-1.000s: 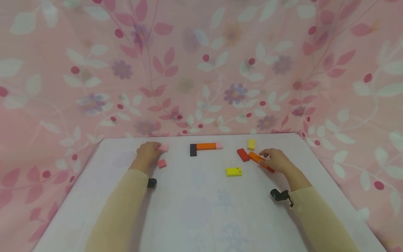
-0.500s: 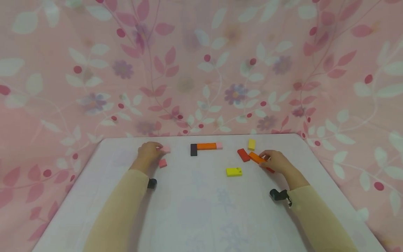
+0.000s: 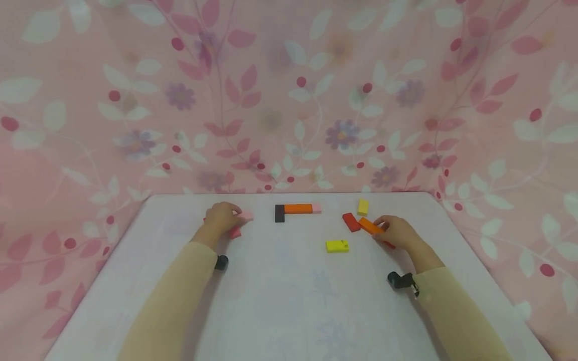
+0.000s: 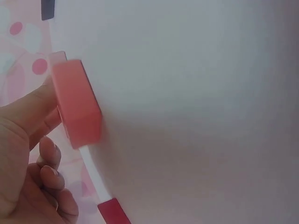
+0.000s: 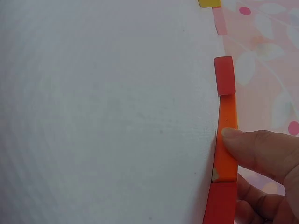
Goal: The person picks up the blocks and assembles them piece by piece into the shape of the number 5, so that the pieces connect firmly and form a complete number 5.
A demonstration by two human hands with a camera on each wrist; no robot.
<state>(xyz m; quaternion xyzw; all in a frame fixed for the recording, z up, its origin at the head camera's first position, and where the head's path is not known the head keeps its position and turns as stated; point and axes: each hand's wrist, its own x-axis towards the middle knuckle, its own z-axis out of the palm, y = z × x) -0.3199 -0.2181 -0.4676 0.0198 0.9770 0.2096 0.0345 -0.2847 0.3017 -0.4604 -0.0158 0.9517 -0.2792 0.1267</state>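
Observation:
My left hand (image 3: 220, 218) pinches a light pink block (image 3: 246, 215) at the table's back left. Just nearer to me lies a coral block (image 3: 235, 232), partly covered by the hand; it fills the front of the left wrist view. A dark red block (image 4: 115, 213) shows behind that hand. On the right, my right hand (image 3: 394, 230) has its thumb on an orange block (image 5: 228, 149), with the fingers curled on the far side. One red block (image 5: 224, 76) touches the orange block's far end, another red block (image 5: 220, 203) its near end.
Mid-back, a black block (image 3: 280, 213), an orange block (image 3: 298, 208) and a pale pink block (image 3: 316, 208) form an L-like row. A bright yellow block (image 3: 337, 246) and a pale yellow block (image 3: 363, 207) lie near the right hand. Flowered cloth (image 3: 289, 100) rises behind the table.
My left hand has slid right with the light pink block, toward the black block, and a bit of red now shows at its left. The right fingers have drawn in on the orange block.

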